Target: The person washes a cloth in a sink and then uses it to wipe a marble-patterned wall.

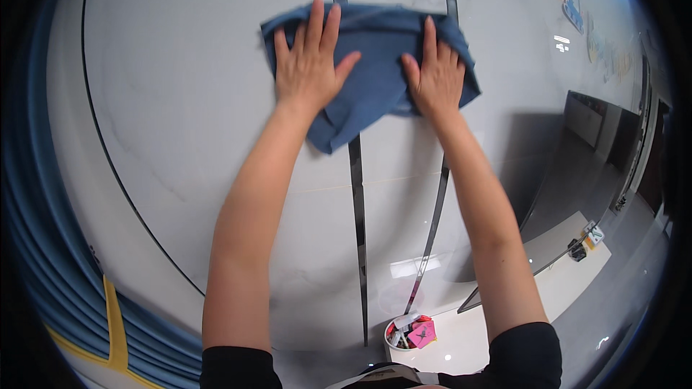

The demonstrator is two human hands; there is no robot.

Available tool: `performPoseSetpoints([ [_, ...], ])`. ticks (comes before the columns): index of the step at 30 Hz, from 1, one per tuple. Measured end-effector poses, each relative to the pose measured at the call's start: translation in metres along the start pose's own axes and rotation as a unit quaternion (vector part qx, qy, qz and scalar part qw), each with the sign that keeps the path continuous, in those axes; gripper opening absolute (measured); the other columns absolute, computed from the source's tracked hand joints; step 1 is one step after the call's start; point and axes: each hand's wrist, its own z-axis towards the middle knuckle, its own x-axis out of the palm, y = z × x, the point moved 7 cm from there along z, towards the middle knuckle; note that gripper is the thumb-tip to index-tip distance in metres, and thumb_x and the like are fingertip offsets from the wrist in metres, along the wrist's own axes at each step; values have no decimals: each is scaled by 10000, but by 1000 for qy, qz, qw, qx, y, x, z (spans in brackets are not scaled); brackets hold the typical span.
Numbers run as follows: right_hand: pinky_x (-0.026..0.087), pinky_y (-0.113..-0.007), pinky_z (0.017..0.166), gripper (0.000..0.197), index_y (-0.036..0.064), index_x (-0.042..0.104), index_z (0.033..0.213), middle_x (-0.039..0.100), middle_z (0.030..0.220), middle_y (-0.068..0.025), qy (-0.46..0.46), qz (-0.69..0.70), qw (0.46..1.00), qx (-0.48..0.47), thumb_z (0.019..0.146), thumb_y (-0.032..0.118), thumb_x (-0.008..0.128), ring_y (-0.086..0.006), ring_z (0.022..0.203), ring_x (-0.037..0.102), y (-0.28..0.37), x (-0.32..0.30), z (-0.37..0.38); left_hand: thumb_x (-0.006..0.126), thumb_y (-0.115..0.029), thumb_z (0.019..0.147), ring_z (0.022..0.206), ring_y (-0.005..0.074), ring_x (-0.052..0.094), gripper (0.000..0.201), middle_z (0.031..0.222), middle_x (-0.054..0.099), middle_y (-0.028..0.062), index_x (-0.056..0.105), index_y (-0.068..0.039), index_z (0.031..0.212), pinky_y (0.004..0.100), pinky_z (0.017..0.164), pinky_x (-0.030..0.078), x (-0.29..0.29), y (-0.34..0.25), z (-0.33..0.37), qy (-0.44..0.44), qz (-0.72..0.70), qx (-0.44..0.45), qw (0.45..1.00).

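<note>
A blue cloth lies spread against a glossy white marbled wall panel, across two dark vertical strips. On the cloth's left part my left hand rests flat, its fingers spread and pointing up. My right hand presses on the right part, thumb out to the side and fingers stretched upward. One corner of the cloth hangs down between my forearms. Folds run along its upper edge and right end. Both arms are extended up and forward.
Blue curtains with a yellow tie hang at the left. Below stands a white low cabinet bearing a round bin of small items. A dark television screen is at the right, with small objects near it.
</note>
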Motion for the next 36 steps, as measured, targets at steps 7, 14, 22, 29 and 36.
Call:
performPoseSetpoints([
  [7, 322, -433, 987, 577, 252, 396, 1421, 530, 1259, -80, 15, 5, 1000, -14, 905, 506, 443, -276, 1181, 466, -14, 10, 50, 492, -462, 906, 1216, 241, 448, 659, 1533, 253, 43, 338, -97, 1433, 513, 1034, 283, 15, 8, 48, -36, 30, 8, 999],
  [14, 348, -417, 930, 578, 208, 405, 1416, 540, 1202, -98, 40, 10, 999, -35, 898, 455, 474, -285, 1120, 486, -17, -5, 14, 530, -416, 876, 1118, 263, 458, 697, 1527, 250, 91, 323, -44, 1428, 507, 1005, 306, 9, -20, 13, 30, 22, -2, 999],
  [22, 359, -475, 868, 597, 129, 469, 1368, 536, 1156, -179, 290, 27, 957, 15, 871, 458, 510, -359, 1048, 490, -42, -51, -220, 587, -511, 810, 983, 256, 473, 757, 1501, 282, 134, 402, -55, 1386, 498, 877, 367, 12, -130, -182, 207, -34, 98, 973],
  [29, 290, -519, 987, 643, 62, 377, 1410, 495, 1236, -226, 343, 62, 935, 69, 894, 419, 517, -418, 1193, 413, -44, -79, -299, 593, -585, 782, 919, 241, 482, 778, 1510, 268, 91, 438, -108, 1377, 495, 800, 399, 8, -154, -257, 273, -16, 130, 953],
  [36, 349, -432, 853, 483, 145, 433, 1380, 539, 1081, -117, 101, 160, 980, 55, 917, 256, 508, -318, 1016, 480, -72, -26, -53, 645, -404, 833, 1278, 353, 408, 737, 1517, 148, 255, 325, -166, 1452, 556, 1030, 277, 22, -70, -36, 79, -50, 30, 995],
])
